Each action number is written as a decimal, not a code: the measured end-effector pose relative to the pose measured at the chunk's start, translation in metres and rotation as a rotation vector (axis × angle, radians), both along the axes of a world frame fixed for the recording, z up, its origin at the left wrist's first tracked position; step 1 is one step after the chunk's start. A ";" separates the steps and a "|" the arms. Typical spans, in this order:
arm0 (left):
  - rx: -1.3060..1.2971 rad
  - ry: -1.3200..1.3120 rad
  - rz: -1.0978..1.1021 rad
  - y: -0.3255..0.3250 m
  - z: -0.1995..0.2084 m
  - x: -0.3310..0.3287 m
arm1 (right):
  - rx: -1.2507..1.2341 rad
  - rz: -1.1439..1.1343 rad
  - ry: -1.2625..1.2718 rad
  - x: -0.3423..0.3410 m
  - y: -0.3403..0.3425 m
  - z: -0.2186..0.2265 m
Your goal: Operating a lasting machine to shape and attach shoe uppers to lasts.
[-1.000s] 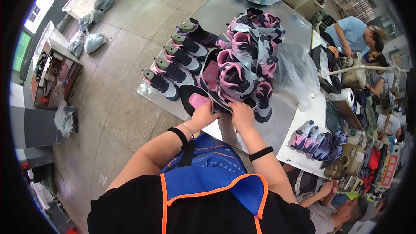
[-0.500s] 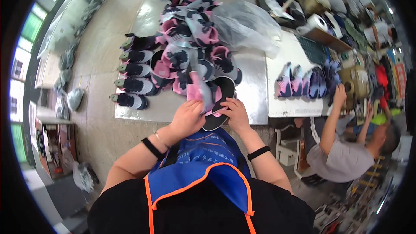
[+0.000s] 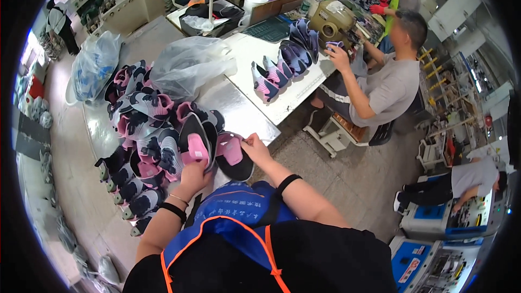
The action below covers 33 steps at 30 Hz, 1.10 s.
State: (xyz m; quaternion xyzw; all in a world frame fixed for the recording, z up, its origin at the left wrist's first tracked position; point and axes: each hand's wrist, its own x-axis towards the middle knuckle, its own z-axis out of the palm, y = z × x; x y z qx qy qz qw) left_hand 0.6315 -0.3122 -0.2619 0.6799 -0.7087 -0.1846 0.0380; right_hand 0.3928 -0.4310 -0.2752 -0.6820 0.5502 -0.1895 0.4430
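My left hand (image 3: 195, 176) is closed on the lower edge of a black and pink shoe upper (image 3: 194, 144), which stands tilted beside the pile. My right hand (image 3: 257, 151) pinches the rim of a second shoe upper (image 3: 236, 169), its black base and pink patch turned up toward me. The two lie side by side, their edges close together. Left of them is a heap of pink, navy and white shoe uppers (image 3: 146, 122). Several more uppers (image 3: 130, 189) line the table's near left edge.
A crumpled clear plastic bag (image 3: 187, 68) lies behind the heap, and a stuffed blue-white bag (image 3: 95, 70) stands farther left. On the white table (image 3: 252, 84) at right are several uppers (image 3: 279, 70). A co-worker (image 3: 388, 87) sits there at a sewing machine (image 3: 331, 21).
My view has swung to the right. The two uppers, overlapping before, are now spread side by side with pink patches showing. My hands have moved apart.
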 end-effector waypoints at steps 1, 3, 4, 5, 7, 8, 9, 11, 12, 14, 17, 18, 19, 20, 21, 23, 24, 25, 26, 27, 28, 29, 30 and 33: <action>0.004 -0.006 -0.002 -0.004 0.016 0.004 | 0.109 -0.140 0.064 0.006 -0.001 0.004; -0.046 0.682 0.147 -0.019 0.060 0.013 | 0.099 -0.231 0.121 0.009 -0.004 -0.013; 0.029 0.930 0.212 -0.029 0.087 0.010 | 0.312 -0.265 0.005 -0.002 -0.016 -0.044; 0.107 1.176 0.301 -0.035 0.108 0.010 | 0.528 -0.277 -0.111 -0.009 -0.024 -0.065; 0.188 1.662 0.453 -0.030 0.120 0.025 | 0.920 -0.550 -0.667 0.006 -0.014 -0.058; 0.248 1.813 0.484 -0.030 0.128 0.027 | 0.918 -0.586 -0.786 0.003 -0.014 -0.053; 0.250 1.814 0.481 -0.027 0.136 0.026 | 0.765 -0.596 -0.688 -0.002 -0.012 -0.047; 0.507 2.098 0.461 -0.014 0.144 0.026 | 0.256 -0.599 -0.508 0.011 0.004 -0.013; 0.540 2.096 0.448 -0.011 0.136 0.025 | 0.060 -0.585 -0.463 0.010 0.007 -0.001; 0.596 2.124 0.482 -0.014 0.128 0.014 | -0.292 -0.589 -0.470 0.005 0.009 0.021; 0.625 2.270 0.452 -0.020 0.119 0.007 | -0.459 -0.505 -0.707 0.018 0.034 0.081; 0.658 2.304 0.472 -0.024 0.122 0.002 | -0.454 -0.496 -0.710 0.020 0.044 0.096; 0.695 2.336 0.494 -0.027 0.124 -0.005 | -0.575 -0.404 -0.617 0.021 0.054 0.108; 0.665 2.335 0.441 -0.027 0.132 -0.011 | -0.692 -0.311 -0.524 0.021 0.063 0.114; 0.704 2.328 0.334 -0.029 0.132 -0.016 | -0.682 -0.304 -0.530 0.017 0.069 0.115; 0.736 2.318 0.284 -0.023 0.136 -0.022 | -1.037 -0.064 -0.066 0.002 0.075 0.116; 0.657 2.258 0.211 -0.019 0.130 -0.023 | -0.992 0.009 -0.012 -0.005 0.077 0.112; 0.576 2.183 0.309 -0.015 0.120 -0.024 | -0.988 0.022 -0.024 -0.012 0.076 0.109; 0.541 2.063 0.331 -0.013 0.120 -0.025 | -1.057 0.092 0.053 -0.017 0.073 0.104; 0.505 1.943 0.355 -0.012 0.120 -0.027 | -1.127 0.163 0.128 -0.021 0.072 0.099; 0.454 1.870 0.401 -0.011 0.120 -0.030 | -1.082 0.163 0.178 -0.022 0.073 0.097; 0.233 1.669 0.290 -0.008 0.125 -0.038 | -0.960 0.164 0.274 -0.026 0.075 0.093; 0.093 1.348 0.175 -0.006 0.129 -0.039 | -0.830 0.088 0.212 -0.032 0.080 0.087; -0.259 0.478 -0.063 0.003 0.121 -0.047 | -0.114 -0.131 -0.339 -0.039 0.101 0.087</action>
